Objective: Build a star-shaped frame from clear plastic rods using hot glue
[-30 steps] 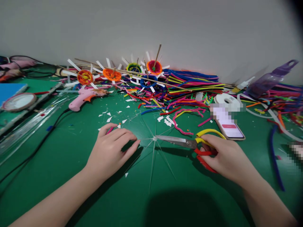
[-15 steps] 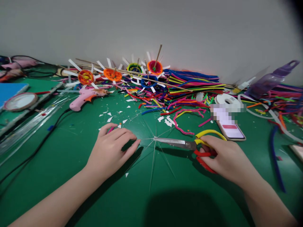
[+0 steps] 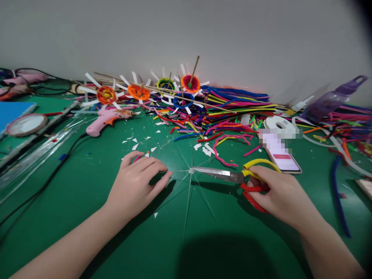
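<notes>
Between the thumb and fingertips of my left hand (image 3: 142, 180) is pinched one strand of a star of thin clear strands (image 3: 189, 193). The strands spread from a small whitish hub, whose exact make I cannot tell. My right hand (image 3: 279, 193) is closed round the yellow and red handles of a pair of scissors (image 3: 216, 173). The blades look closed and point left, with their tips at or just beside the hub; contact is unclear. Both hands are over the green tabletop (image 3: 139, 248).
A pink glue gun (image 3: 100, 121) and its black cord lie left. Behind are paper-petalled flowers (image 3: 190, 83) on sticks and a heap of pipe cleaners (image 3: 238, 99). A phone (image 3: 286, 162), a ribbon roll (image 3: 279, 126) and a purple bottle (image 3: 328, 102) are at right. White paper scraps (image 3: 207, 150) are scattered.
The scissors and my right hand have shifted slightly to the right, and the tips have drawn back a little across the hub. My left hand has stayed in place.
</notes>
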